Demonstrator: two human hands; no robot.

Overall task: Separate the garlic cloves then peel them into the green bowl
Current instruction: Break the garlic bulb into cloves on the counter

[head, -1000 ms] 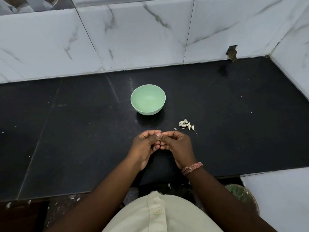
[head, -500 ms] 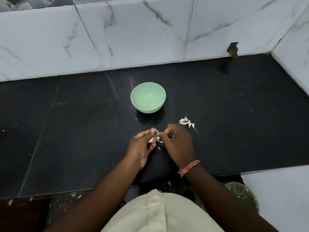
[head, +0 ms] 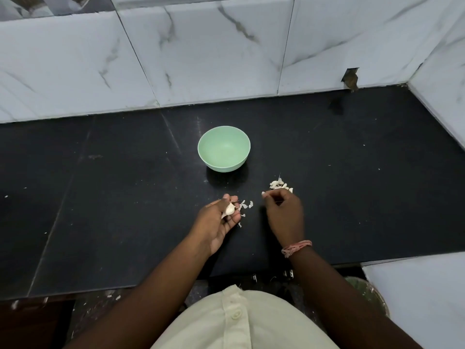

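The left hand point(head: 221, 217) cups a garlic clove point(head: 229, 209) in curled fingers, with loose skins point(head: 245, 206) just past its fingertips. The right hand point(head: 284, 212), fingers bent, seems to pinch a scrap of skin at its tips, though that is hard to make out. Beyond it lies the clove pile point(head: 280, 185). Farther off stands the green bowl point(head: 224, 148), looking empty. Best to drop the scrap aside, then strip this clove fully before carrying it forward.

Dim, cool light; the glossy counter point(head: 100, 197) under my hands shows faint glare mid-frame, edges bow outward, lower corners blur.
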